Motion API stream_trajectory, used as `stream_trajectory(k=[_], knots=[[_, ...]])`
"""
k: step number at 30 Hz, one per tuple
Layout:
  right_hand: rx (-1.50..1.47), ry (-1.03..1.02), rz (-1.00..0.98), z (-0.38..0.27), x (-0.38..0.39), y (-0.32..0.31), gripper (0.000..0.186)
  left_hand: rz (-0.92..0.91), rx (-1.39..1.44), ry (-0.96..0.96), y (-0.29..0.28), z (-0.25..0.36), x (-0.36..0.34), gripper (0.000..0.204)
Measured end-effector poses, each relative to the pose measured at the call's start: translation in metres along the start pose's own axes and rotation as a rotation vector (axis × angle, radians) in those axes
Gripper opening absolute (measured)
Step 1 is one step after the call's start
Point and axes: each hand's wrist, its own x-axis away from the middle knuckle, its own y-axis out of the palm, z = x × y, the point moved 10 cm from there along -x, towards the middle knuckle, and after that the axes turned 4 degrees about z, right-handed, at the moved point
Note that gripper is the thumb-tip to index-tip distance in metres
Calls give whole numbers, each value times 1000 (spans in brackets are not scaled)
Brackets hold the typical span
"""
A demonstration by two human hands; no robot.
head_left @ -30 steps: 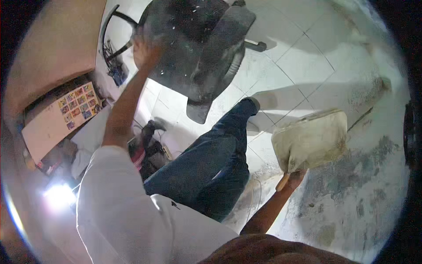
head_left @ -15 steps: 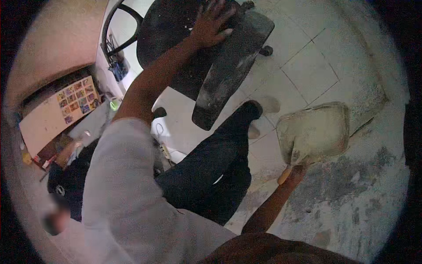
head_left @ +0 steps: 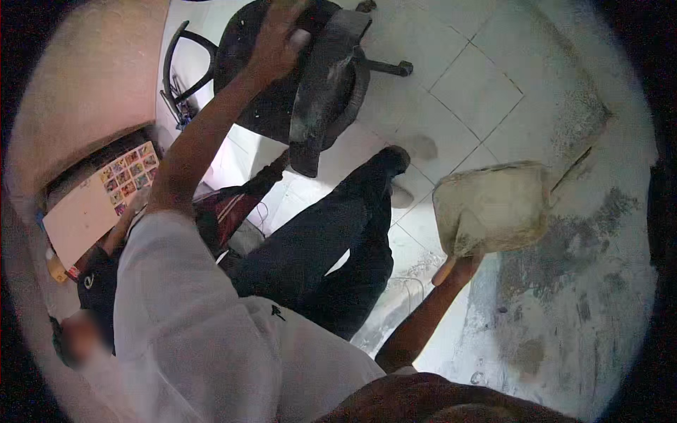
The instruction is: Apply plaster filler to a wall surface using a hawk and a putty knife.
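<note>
My left hand (head_left: pixel 278 46) reaches out over the dark round seat of a black office chair (head_left: pixel 243 92). Its thumb stands apart, and the fingertips run out of the picture's top edge; it appears to hold nothing. Close beside this hand lies the chair's long dark armrest (head_left: pixel 321 99), coated with pale dust. At the right, my right hand (head_left: pixel 462 268) grips the handle end of a pale, dirty dustpan (head_left: pixel 497 204), its fingers partly hidden. The pan's wide face is turned up above the floor, and it looks bare.
Tiles (head_left: pixel 472 92) with dark joints cover the floor, grey and stained at lower right. A chair leg with a caster (head_left: pixel 402 68) sticks out to the right. At left, another person (head_left: pixel 99 282) is beside a white board with small coloured pictures (head_left: pixel 84 218). My dark-trousered legs (head_left: pixel 317 247) are below.
The chair has shifted left and turned, with my left hand moving left and up along with it. The dustpan has moved slightly left. The other person's legs now show beside the chair.
</note>
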Motion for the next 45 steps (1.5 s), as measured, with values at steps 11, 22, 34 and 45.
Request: stream_trajectory(k=[11,22,34,45], knots=[[-63,208,214,56,26,-134,55,-243,-641,-906,-33,-98,202,62],[80,186,72,65,-17,-114,59,-1037,-404,-992,-5,55,447,58],[472,-45,-68,30,-30,-69,66,-568,-286,-698,73,40,319,55],[-193,147,-73,39,-13,-29,77,-20,939,-1215,4,73,211,53]])
